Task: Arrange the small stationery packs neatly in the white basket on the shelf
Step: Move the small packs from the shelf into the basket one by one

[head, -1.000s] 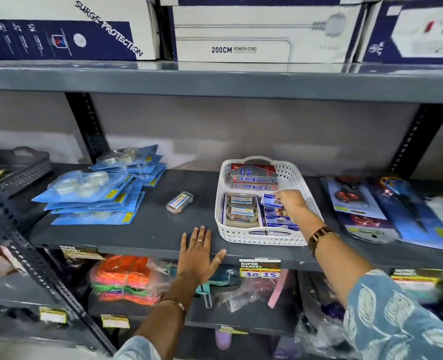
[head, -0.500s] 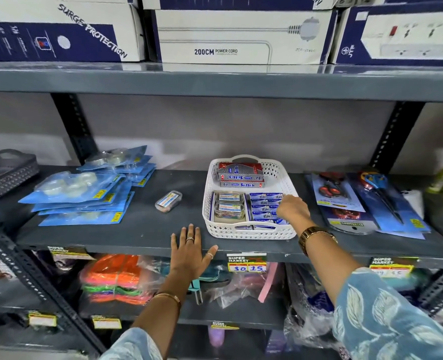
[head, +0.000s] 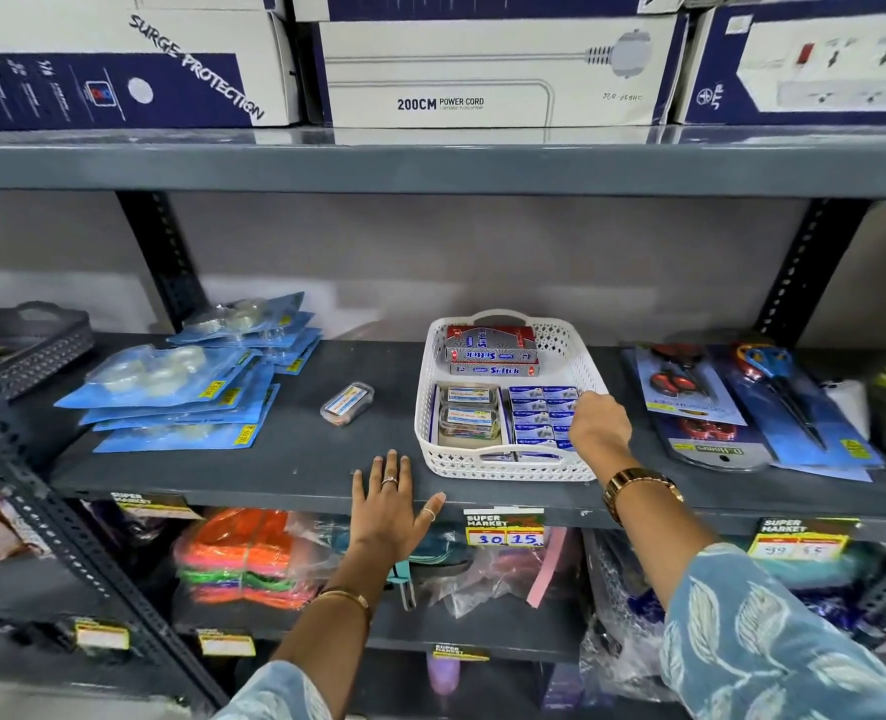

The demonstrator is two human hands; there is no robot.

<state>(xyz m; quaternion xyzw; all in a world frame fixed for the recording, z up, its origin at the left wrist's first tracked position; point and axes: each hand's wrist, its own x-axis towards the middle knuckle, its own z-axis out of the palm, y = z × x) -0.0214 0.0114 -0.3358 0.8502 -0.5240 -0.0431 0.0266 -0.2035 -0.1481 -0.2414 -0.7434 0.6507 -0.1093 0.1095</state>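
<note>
The white basket [head: 503,471] stands on the grey shelf [head: 285,454], right of centre. Inside it, red and silver boxes [head: 490,346] are stacked at the back, clear packs [head: 469,415] lie front left, and small blue packs [head: 537,414] sit in rows front right. My right hand [head: 599,426] reaches over the basket's right rim, curled fingertips touching the blue packs; whether it grips one is hidden. One small clear pack [head: 347,403] lies loose on the shelf left of the basket. My left hand [head: 386,506] rests flat on the shelf's front edge, fingers spread.
Blue blister packs of tape [head: 171,387] are piled at the left, beside a dark basket [head: 25,345]. Carded scissors [head: 716,402] lie right of the white basket. An upper shelf [head: 430,163] with large boxes hangs overhead. Bagged goods fill the shelf below.
My right hand has drawn back from the middle of the blue packs to the basket's right rim. The view shifted slightly. My left hand stays flat on the shelf edge.
</note>
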